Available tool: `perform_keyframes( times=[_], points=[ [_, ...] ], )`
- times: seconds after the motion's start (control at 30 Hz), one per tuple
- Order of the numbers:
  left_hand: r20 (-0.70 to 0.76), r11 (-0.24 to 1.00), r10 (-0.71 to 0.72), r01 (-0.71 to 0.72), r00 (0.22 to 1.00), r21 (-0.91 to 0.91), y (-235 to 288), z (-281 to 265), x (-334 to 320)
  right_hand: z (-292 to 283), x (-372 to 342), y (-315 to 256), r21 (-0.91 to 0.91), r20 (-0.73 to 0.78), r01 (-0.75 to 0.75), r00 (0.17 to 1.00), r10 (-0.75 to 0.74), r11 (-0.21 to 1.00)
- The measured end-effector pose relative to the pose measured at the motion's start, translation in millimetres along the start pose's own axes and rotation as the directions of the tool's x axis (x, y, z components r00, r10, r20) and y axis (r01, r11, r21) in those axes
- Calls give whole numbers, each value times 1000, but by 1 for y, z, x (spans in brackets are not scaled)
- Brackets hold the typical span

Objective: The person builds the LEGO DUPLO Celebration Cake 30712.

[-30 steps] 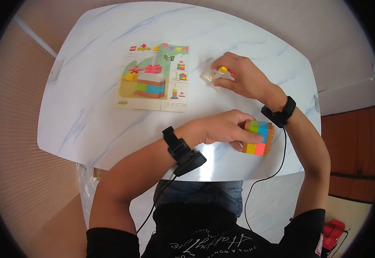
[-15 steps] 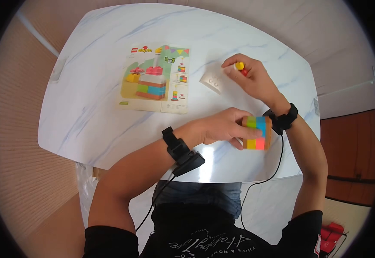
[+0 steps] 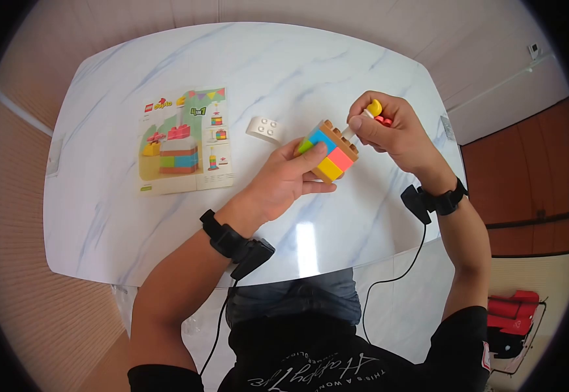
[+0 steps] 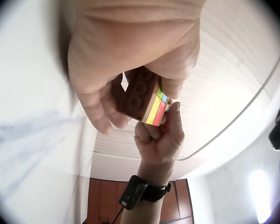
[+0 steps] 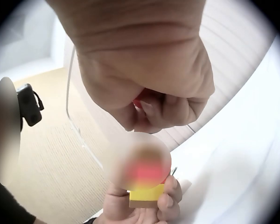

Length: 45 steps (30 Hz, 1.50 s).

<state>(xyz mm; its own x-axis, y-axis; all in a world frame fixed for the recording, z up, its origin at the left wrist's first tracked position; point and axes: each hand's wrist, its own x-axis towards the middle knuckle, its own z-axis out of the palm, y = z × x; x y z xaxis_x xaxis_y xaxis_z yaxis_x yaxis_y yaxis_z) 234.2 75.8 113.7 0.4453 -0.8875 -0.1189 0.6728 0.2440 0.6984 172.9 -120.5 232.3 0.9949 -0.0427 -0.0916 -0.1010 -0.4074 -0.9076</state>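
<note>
In the head view my left hand (image 3: 278,179) grips a stack of toy building bricks (image 3: 327,151) between thumb and fingers. Green, blue, yellow and coral bricks sit between two brown plates, the studs of one showing in the left wrist view. The stack is tilted, one brown plate facing my right hand (image 3: 402,134). That hand pinches a white candle piece with a yellow flame top (image 3: 374,108), its lower end right at the brown studs. A red brick (image 3: 385,121) shows within the same hand, mostly hidden by the fingers. A white curved brick (image 3: 264,128) lies beyond my left hand.
A building-brick instruction booklet (image 3: 185,140) lies on the left of the white marbled table (image 3: 121,228). The table's front edge runs close to my body. A cable hangs from each wrist camera.
My left hand has raised and tilted the brick stack, its studs now facing my right hand. The right hand has left the white curved brick and brought the candle piece to the stack.
</note>
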Motion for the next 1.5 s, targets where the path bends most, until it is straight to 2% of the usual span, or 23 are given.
perform_keyframes(
  times=[0.17, 0.5, 0.6, 0.67, 0.7, 0.73, 0.77, 0.8, 0.83, 0.87, 0.93, 0.97, 1.0, 1.07, 1.1, 1.13, 1.17, 1.2, 1.23, 1.27, 1.33, 1.4, 1.5],
  points=[
    [70, 999, 7, -11, 998, 48, 0, -2, -2, 1, 0, 6, 81, 41, 0, 999, -4, 997],
    [108, 996, 45, -52, 993, 66, -1, -2, -3, 8, -4, 7, 66, 48, -30, 998, 27, 997],
    [106, 997, 47, -54, 993, 59, 1, -2, -1, 8, -2, 6, 140, 2, -20, 1000, 20, 990],
    [90, 996, 45, -51, 995, 67, 1, -2, -1, 6, 5, 9, 411, -149, -7, 986, 75, 912],
    [121, 998, 34, -41, 992, 54, 0, -3, -2, 6, 10, 14, 445, -176, -27, 977, 117, 895],
    [152, 999, 23, -30, 988, 43, 1, -3, -2, 6, 15, 17, 446, -170, -27, 979, 115, 894],
    [146, 999, 26, -33, 989, 43, 2, -3, -4, 7, 21, 19, 529, -175, -58, 969, 175, 846],
    [207, 999, 1, -10, 978, 39, 3, -2, -6, 6, 27, 21, 607, -174, -85, 956, 236, 790],
    [268, 999, -23, 14, 963, 37, 5, -1, -8, 1, 31, 21, 649, -72, -134, 969, 236, 749],
    [263, 999, -21, 12, 965, 34, 5, 0, -10, 3, 34, 24, 648, -66, -139, 969, 237, 749],
    [317, 997, -72, 57, 946, 55, 5, 3, -13, 12, 40, 25, 479, -106, -104, 979, 175, 872],
    [364, 996, -90, 80, 927, 44, 5, 4, -15, 13, 44, 30, 381, -70, -119, 985, 158, 917],
    [362, 996, -88, 78, 928, 41, 4, 3, -15, 19, 46, 32, 380, -67, -122, 985, 158, 917],
    [446, 983, -171, 122, 879, 137, -1, 3, -15, 35, 49, 34, 144, -13, 17, 1000, -16, 989],
    [435, 983, -177, 133, 883, 130, -3, 6, -16, 37, 55, 40, 1, 25, 95, 995, -95, 995],
    [431, 983, -173, 132, 886, 125, -3, 7, -17, 42, 58, 44, 1, 33, 93, 995, -93, 996],
    [464, 973, -216, 152, 859, 172, -1, 9, -17, 48, 62, 47, -160, 39, 263, 965, -260, 951],
    [492, 961, -259, 170, 831, 219, -1, 9, -18, 52, 65, 48, -311, 73, 418, 906, -417, 853],
    [486, 962, -255, 169, 836, 213, -2, 9, -18, 54, 65, 40, -378, 154, 411, 912, -381, 830],
    [498, 958, -259, 154, 828, 241, -5, 8, -17, 56, 67, 36, -374, 161, 413, 911, -380, 831],
    [507, 954, -259, 136, 822, 266, -4, 8, -16, 61, 70, 32, -479, 298, 455, 889, -348, 751],
    [531, 939, -315, 177, 787, 295, 1, 10, -19, 65, 78, 37, -468, 338, 510, 858, -387, 722],
    [521, 934, -298, 133, 800, 330, -5, 9, -17, 71, 84, 38, -450, 398, 570, 817, -417, 688]
  ],
)
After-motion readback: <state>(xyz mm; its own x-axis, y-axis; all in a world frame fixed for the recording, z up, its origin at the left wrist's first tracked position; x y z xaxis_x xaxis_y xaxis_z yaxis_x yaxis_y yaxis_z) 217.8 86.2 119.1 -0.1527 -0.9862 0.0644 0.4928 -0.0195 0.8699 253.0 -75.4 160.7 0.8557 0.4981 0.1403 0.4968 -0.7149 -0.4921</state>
